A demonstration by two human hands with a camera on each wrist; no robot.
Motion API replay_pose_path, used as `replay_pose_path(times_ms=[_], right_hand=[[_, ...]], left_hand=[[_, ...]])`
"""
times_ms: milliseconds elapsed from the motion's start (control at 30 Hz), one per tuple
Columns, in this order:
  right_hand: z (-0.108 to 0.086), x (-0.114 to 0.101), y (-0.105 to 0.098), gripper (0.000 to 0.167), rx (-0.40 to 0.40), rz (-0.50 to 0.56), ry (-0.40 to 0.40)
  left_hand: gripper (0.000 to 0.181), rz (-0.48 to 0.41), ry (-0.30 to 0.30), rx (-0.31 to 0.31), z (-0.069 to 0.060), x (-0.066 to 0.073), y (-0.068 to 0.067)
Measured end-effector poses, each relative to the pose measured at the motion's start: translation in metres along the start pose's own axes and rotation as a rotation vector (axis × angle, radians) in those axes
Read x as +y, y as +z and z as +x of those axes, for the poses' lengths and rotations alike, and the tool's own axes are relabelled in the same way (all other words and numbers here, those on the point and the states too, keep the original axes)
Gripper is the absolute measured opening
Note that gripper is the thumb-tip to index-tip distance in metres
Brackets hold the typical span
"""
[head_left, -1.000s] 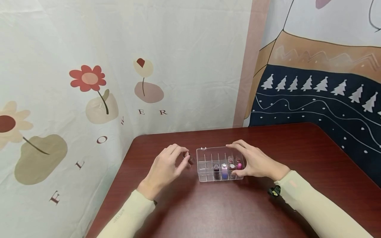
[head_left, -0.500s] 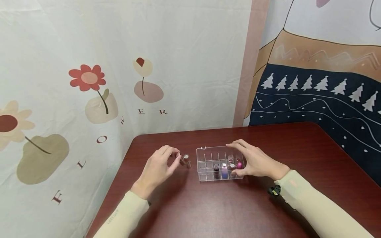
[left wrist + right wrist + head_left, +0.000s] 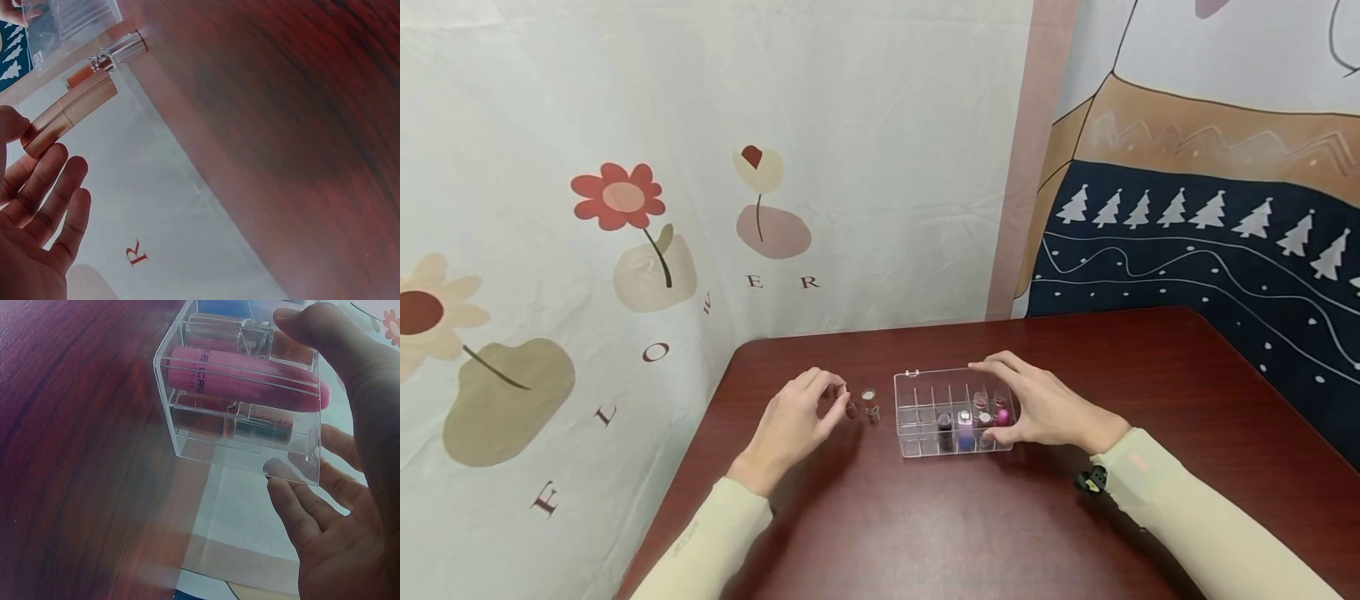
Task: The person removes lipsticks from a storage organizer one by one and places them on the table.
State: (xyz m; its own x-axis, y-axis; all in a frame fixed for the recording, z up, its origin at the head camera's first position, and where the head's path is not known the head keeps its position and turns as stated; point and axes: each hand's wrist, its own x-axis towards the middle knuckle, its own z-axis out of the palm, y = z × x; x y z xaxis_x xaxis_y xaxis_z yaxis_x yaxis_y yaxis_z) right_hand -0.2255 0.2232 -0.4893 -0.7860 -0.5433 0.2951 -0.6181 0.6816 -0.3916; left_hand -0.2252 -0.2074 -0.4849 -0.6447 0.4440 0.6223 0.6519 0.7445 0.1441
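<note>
Between thumb and fingertips, my left hand [image 3: 793, 427] pinches the top end of a rose-gold lipstick tube [image 3: 69, 114]. The tube is upright at the table; whether its base touches the wood I cannot tell. Just right of it stands a second lipstick [image 3: 870, 405] with a clear, silvery part, untouched. My right hand [image 3: 1047, 405] grips the right end of a clear divided organizer box [image 3: 907, 433], thumb in front and fingers behind. Several cosmetic tubes stand in its right compartments, among them a pink tube [image 3: 244, 376], a purple-blue one [image 3: 966, 433] and a dark one [image 3: 945, 433].
A dark red wooden table [image 3: 880, 533] carries everything. Behind it hangs a pale cloth [image 3: 887, 167] with printed flowers, and at the right a navy cloth [image 3: 1150, 258] with white trees. The box's left compartments hold nothing visible.
My left hand has moved left, away from the box, with the rose-gold lipstick. The second lipstick, partly hidden before, now shows standing alone. The right hand and box have stayed put.
</note>
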Motion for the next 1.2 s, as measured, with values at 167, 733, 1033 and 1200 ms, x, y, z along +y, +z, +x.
replay_pose_path(times_ms=[167,733,1033,1200], right_hand=[[0.0,0.0,0.0,0.102,0.001,-0.003,-0.004],[0.0,0.0,-0.001,0.103,-0.005,0.003,0.001],[0.0,0.0,0.0,0.103,0.006,0.01,-0.01],[0.0,0.001,0.0,0.103,0.006,0.014,-0.01]], left_hand=[[0.011,0.011,-0.025,-0.029,0.0,-0.005,0.006],[0.005,0.016,-0.098,-0.166,0.001,-0.014,0.02],[0.009,-0.012,-0.141,-0.17,0.002,-0.011,0.023],[0.011,-0.027,-0.152,-0.175,0.002,-0.01,0.024]])
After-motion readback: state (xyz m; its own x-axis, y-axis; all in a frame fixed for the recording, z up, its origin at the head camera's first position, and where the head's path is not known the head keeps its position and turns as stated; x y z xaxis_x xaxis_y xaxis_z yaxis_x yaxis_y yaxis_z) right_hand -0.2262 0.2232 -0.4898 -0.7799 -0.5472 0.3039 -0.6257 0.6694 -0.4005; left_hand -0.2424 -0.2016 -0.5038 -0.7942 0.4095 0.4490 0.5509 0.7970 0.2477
